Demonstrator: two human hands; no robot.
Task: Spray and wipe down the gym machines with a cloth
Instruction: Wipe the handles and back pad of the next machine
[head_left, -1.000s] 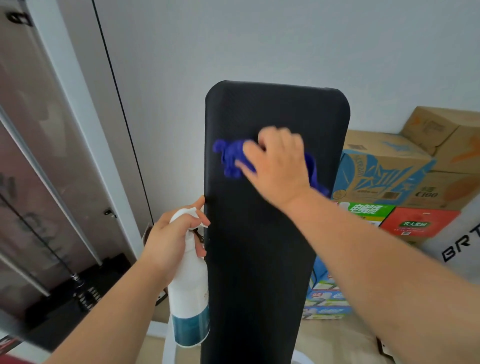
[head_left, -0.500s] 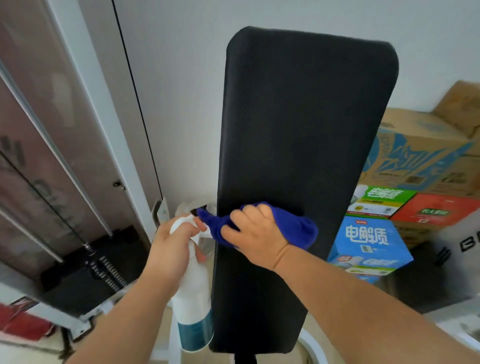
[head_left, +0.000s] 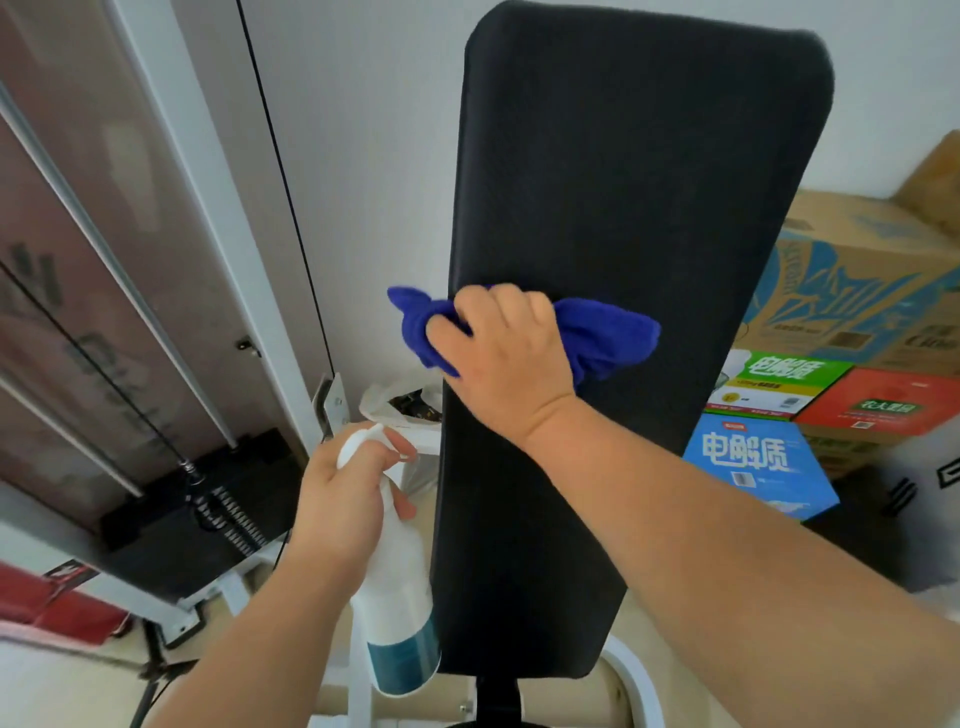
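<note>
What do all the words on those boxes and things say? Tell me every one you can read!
"电解质" in white letters on the blue box.
"电解质" in white letters on the green box.
The small label on the red box is too blurred to read.
The print on the big cardboard box is too blurred to read.
No words show on the spray bottle.
</note>
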